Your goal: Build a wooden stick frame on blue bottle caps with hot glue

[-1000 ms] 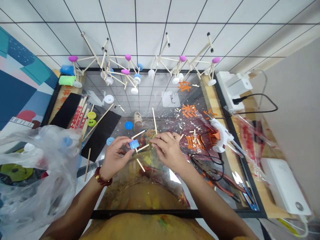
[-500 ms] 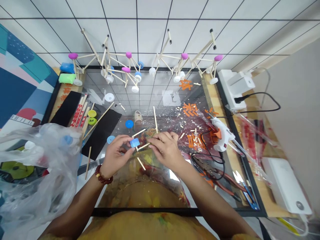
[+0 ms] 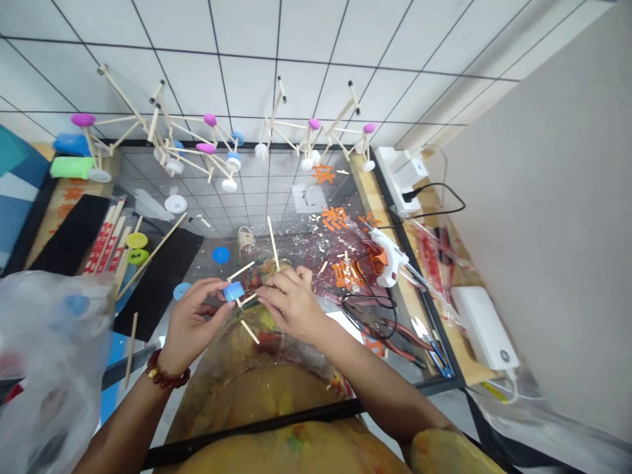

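Between the thumb and fingers of my left hand (image 3: 200,316) is a blue bottle cap (image 3: 234,291), held on its side. Thin wooden sticks join at the cap: one stick (image 3: 241,270) points up to the right, and another (image 3: 249,331) slants down toward me. My right hand (image 3: 291,299) pinches the end of a short stick (image 3: 249,299) that runs from the cap. A longer stick (image 3: 273,242) rises just above my right fingers; whether they touch it I cannot tell. Two flat blue caps (image 3: 221,255) lie beyond my left hand.
Stick models (image 3: 162,141) with caps and pink discs line the back wall. At right lie a white glue gun (image 3: 390,258), pliers (image 3: 395,336) and a power strip (image 3: 395,174). Loose sticks (image 3: 153,257), black sheets (image 3: 158,283) and a plastic bag (image 3: 54,355) are at left.
The view has shifted, so the table and its things sit further left and slightly tilted. My hands keep the same hold on the cap and stick.
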{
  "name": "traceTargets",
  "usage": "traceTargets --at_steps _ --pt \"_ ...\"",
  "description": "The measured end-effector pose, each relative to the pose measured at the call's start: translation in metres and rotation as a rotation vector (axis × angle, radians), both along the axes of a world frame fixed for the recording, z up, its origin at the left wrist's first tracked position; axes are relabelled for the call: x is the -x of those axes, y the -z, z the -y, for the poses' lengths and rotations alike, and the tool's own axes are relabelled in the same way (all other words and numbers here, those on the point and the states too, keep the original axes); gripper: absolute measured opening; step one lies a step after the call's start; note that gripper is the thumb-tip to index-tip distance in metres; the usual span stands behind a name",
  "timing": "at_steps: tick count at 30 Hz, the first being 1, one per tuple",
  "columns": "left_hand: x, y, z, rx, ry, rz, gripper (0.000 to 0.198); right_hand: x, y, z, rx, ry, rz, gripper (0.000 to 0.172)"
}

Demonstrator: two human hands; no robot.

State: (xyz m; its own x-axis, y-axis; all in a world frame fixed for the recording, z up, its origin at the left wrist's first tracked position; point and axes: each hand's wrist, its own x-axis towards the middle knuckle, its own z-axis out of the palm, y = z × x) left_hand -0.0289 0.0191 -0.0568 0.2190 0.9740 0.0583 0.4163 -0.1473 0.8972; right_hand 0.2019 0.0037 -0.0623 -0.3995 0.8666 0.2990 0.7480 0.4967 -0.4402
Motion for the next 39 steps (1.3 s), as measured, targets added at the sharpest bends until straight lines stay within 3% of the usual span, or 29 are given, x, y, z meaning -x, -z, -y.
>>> traceTargets --at_steps 3,6,9,12,19,27,33,39 --pt "0.0 0.003 0.0 0.002 -0.008 -0.012 0.027 0.002 -0.001 0.002 -0.042 -0.03 -0.017 0.018" --pt "0.0 0.004 0.0 -0.008 -0.022 -0.003 0.027 0.007 -0.006 0.004 -0.115 -0.158 -0.035 0.014" --pt "0.0 0.003 -0.001 -0.02 -0.013 0.001 0.026 0.012 -0.011 0.008 -0.191 -0.326 -0.048 0.023" --pt "-0.002 0.002 -0.001 -0.031 -0.006 -0.005 0.024 0.016 -0.011 0.011 -0.218 -0.378 -0.039 0.034" --pt "-0.003 0.0 0.0 -0.044 -0.016 0.008 0.024 0.019 -0.007 0.013 -0.135 -0.325 0.02 0.059" --pt "-0.002 0.001 0.0 -0.053 -0.001 0.02 0.022 -0.003 -0.033 0.007 0.121 -0.158 0.094 0.012" --pt "-0.003 0.001 0.0 -0.064 -0.007 0.006 0.022 0.021 -0.037 0.022 0.342 -0.117 0.19 0.027" --pt "-0.003 0.0 0.001 -0.064 -0.006 0.011 0.022 0.031 -0.043 0.027 0.506 -0.015 0.292 0.012"
